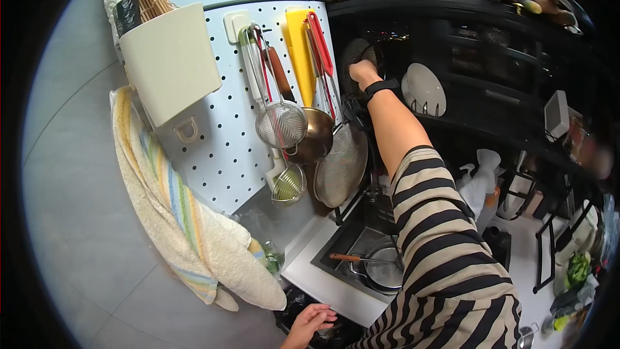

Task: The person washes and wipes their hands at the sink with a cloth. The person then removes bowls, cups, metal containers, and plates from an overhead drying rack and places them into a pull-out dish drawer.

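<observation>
My right arm, in a striped sleeve with a black wristband point(381, 88), stretches up to a dark shelf rack. There my right hand point(363, 74) is closed at the edge of a dark round dish point(357, 50), whose exact kind is hard to make out; its fingertips are partly hidden. A white plate point(423, 89) stands on edge in the rack just right of my wrist. Low in the view, my left hand point(313, 323) holds nothing, with its fingers loosely extended above a black bag point(297, 299) beside the white counter edge point(336, 294).
A pegboard point(226, 155) carries strainers point(281, 124) and other utensils. A striped towel point(174, 200) hangs beside it, below a cream holder point(169, 64). Under my arm, a pot point(382, 271) with a wooden-handled utensil point(349, 258) stands in the sink point(336, 245). Bottles point(484, 178) stand to the right.
</observation>
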`<action>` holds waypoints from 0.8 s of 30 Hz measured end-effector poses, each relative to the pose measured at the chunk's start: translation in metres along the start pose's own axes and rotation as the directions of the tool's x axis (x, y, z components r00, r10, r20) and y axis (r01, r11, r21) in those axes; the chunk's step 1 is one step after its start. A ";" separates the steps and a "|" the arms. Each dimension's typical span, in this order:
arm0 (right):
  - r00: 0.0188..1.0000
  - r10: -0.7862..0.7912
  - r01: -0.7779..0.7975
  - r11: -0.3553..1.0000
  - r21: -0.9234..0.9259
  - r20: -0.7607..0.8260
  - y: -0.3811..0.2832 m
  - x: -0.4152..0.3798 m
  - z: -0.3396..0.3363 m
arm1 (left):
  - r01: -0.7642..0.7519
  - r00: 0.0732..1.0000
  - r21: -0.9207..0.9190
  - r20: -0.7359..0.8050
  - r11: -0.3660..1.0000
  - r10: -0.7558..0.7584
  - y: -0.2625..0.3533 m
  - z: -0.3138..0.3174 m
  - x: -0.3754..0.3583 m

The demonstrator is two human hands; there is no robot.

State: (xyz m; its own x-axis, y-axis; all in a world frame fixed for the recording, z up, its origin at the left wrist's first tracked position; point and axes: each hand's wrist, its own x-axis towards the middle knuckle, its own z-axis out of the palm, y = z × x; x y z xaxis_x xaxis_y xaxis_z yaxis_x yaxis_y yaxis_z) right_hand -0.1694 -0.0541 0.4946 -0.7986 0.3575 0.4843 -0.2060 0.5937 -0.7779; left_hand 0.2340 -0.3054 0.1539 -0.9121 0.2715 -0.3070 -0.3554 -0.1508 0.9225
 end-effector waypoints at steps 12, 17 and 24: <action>0.992 0.009 0.100 0.522 0.847 -0.123 0.024 -0.015 -0.048 | -0.107 0.970 0.016 0.220 0.994 0.101 0.012 0.020 0.031; 0.977 -0.212 0.099 0.318 0.943 -0.031 0.031 -0.107 -0.146 | -0.225 0.909 0.017 0.363 0.974 0.204 0.045 0.043 0.043; 0.838 -0.462 0.245 0.794 0.557 0.290 0.064 -0.284 -0.256 | 0.008 0.689 -0.562 0.603 0.827 0.402 0.119 0.091 0.058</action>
State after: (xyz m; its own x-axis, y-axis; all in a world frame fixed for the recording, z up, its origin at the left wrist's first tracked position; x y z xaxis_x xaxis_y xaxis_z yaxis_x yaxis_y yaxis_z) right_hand 0.1895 0.0672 0.4098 -0.7383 -0.1836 0.6491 -0.6738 0.1577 -0.7219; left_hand 0.1574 -0.2207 0.2675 -0.6480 0.6996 0.3010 -0.4164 -0.6564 0.6291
